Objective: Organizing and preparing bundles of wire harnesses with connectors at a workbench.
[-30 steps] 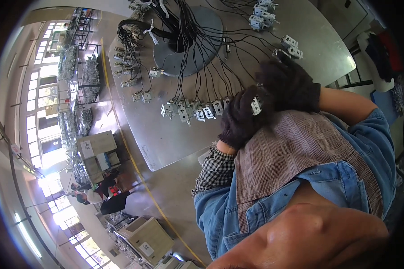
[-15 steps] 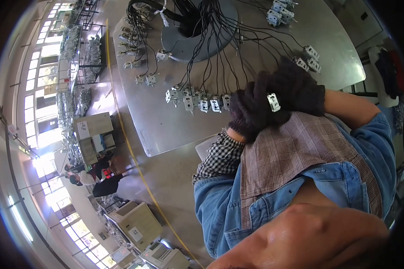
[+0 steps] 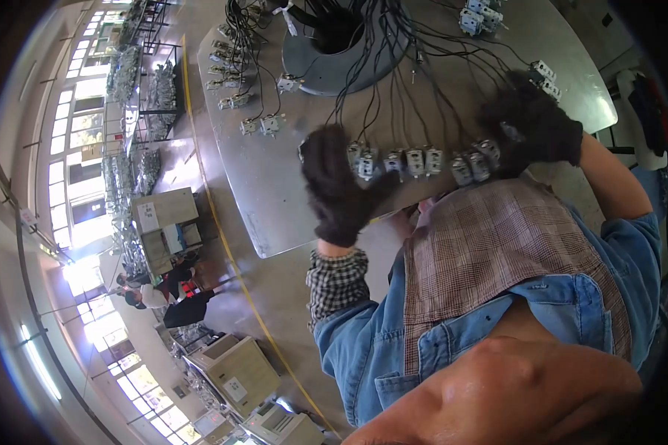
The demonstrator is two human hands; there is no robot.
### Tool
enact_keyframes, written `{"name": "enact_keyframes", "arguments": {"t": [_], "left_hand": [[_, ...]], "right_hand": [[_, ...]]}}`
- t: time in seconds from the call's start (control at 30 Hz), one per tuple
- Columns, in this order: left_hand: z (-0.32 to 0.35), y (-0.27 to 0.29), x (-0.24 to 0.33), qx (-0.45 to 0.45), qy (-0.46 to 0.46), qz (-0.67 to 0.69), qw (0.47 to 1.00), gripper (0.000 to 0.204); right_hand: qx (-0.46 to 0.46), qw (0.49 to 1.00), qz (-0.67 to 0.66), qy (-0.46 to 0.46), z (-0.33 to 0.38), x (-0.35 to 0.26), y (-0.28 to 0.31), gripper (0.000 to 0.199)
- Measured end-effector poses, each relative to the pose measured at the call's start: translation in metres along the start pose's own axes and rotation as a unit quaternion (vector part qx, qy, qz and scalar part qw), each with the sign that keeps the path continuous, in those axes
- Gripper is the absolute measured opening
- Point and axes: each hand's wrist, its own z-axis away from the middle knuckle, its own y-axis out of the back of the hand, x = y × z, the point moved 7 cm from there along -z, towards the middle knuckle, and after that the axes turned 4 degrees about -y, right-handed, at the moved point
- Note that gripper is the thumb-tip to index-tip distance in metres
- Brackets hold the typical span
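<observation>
Several small silvery metal connectors on black cables lie in a row along the near side of the metal table. My left hand, in a dark knitted glove, is at the row's left end, fingers stretched out and thumb apart. A bit of metal shows at the outer edge of its fingers. At the row's right end is my gloved right hand, somewhat blurred, its fingers apart. A shiny metal piece shows against its glove; whether it is gripped is unclear. Blurred connectors lie beside this hand.
A round grey base stands on the table, with cables spreading from it. More connectors lie at the left, far right and right edge. Beyond a yellow floor line are cabinets and a person.
My hands were together around one connector; now they are apart at opposite ends of the row. The held connector is no longer between them. The view has shifted slightly.
</observation>
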Motion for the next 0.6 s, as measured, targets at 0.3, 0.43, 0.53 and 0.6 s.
{"name": "enact_keyframes", "arguments": {"t": [0.3,0.43,0.53,0.6], "left_hand": [[0.025,0.034,-0.101,0.013,0.001,-0.165,0.986,0.046],[0.043,0.017,-0.166,-0.082,0.128,-0.16,0.975,0.05],[0.062,-0.029,-0.188,-0.175,0.285,0.091,0.938,0.055],[0.071,-0.033,-0.178,-0.226,0.246,0.047,0.941,0.055]], "right_hand": [[0.199,0.977,0.062,0.033,-0.037,-0.074,-0.027,0.039],[0.038,0.997,0.071,0.004,-0.047,-0.077,-0.055,0.032],[0.024,0.998,0.041,-0.042,-0.041,-0.069,-0.058,0.027],[0.04,0.997,0.022,-0.061,-0.046,-0.063,-0.051,0.024]]}}
